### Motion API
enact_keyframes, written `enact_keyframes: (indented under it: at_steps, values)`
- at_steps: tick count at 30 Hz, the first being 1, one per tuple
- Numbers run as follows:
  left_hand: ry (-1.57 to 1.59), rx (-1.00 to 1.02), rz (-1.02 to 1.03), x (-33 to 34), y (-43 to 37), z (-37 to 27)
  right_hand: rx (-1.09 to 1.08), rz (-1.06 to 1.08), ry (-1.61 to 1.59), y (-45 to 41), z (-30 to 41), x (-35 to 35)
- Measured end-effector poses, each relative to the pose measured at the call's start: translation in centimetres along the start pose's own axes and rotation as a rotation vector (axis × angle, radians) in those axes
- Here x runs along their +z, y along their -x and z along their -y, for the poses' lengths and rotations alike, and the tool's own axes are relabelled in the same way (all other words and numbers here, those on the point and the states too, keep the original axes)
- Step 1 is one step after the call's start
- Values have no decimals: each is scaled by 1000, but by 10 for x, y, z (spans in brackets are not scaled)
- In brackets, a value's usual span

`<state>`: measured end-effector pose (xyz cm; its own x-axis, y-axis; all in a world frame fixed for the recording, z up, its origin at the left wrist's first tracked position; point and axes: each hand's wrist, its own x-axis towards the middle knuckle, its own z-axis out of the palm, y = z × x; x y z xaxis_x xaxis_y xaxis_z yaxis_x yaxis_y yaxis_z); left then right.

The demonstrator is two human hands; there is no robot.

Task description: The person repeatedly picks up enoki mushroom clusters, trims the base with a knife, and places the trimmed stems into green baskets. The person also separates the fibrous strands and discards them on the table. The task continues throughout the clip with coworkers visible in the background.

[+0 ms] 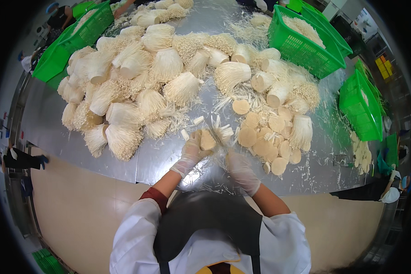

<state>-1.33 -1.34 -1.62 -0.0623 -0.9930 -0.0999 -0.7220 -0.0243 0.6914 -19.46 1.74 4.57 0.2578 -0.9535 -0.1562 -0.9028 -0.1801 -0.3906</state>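
In my gloved left hand (190,152) is a round tan base end (208,140) of an enoki mushroom bunch, its flat face turned up. My right hand (241,171), also in a clear plastic glove, grips a knife whose handle is hidden in the fist. The knife's blade (215,134) is blurred and stands right beside the base end. White stem pieces (225,132) lie just beyond the blade. To the right of my right hand sits a pile of cut round base discs (265,145). A large heap of whole enoki bunches (123,114) spreads to the left and ahead.
The steel table (164,161) is strewn with loose stems. Green baskets (301,48) holding mushrooms stand at the far right, another green basket (357,106) nearer right, and another basket (85,29) far left. Co-workers are around the table; a hand (118,13) shows at the far edge.
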Motion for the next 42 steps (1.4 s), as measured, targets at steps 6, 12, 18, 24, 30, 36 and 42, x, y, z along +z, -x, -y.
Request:
enact_keyframes:
  at_steps: [6, 12, 18, 24, 30, 36, 42]
  values:
    - [8, -49, 28, -2, 0, -3, -9, 94, -86, 0, 0, -5]
    - [29, -24, 56, -4, -3, -3, 88, 204, -72, 0, 0, -2]
    - [-16, -20, 61, 0, -5, -2, 31, 261, -21, 1, 6, -6]
    - [159, 58, 23, 2, -6, 3, 101, 119, -4, 1, 9, -4]
    - [141, 27, 23, 6, -4, 6, 126, 170, -23, 2, 3, 3]
    - [177, 45, 2, 11, -4, 12, 81, 135, -22, 3, 3, 6]
    - [220, 42, -5, 15, 0, 18, 100, 230, -21, -1, 6, 17]
